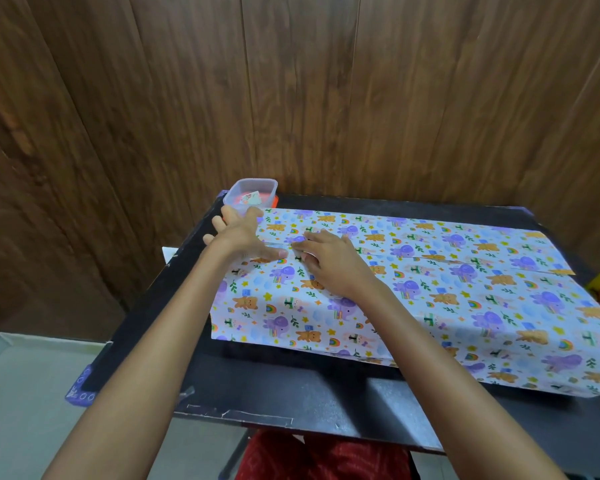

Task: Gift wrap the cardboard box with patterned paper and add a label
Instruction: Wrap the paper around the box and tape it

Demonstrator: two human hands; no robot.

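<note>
Left hand (pixel 238 233) rests flat, fingers spread, on the patterned paper (pixel 430 289); right hand (pixel 329 261) just beside it sits on the seam, fingers curled, its grip unclear

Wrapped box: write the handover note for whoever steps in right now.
Left hand: open, pressing flat on the patterned paper at the left end of the seam.
Right hand: fingers bent on the seam beside it; whether it pinches anything is unclear.
Box: hidden under the paper, on the black table. Plastic container at the far left corner.
Done: paper wrapped over, edges meeting along the top.
Left: secure seam, close ends, add label; none visible on the paper.
</note>
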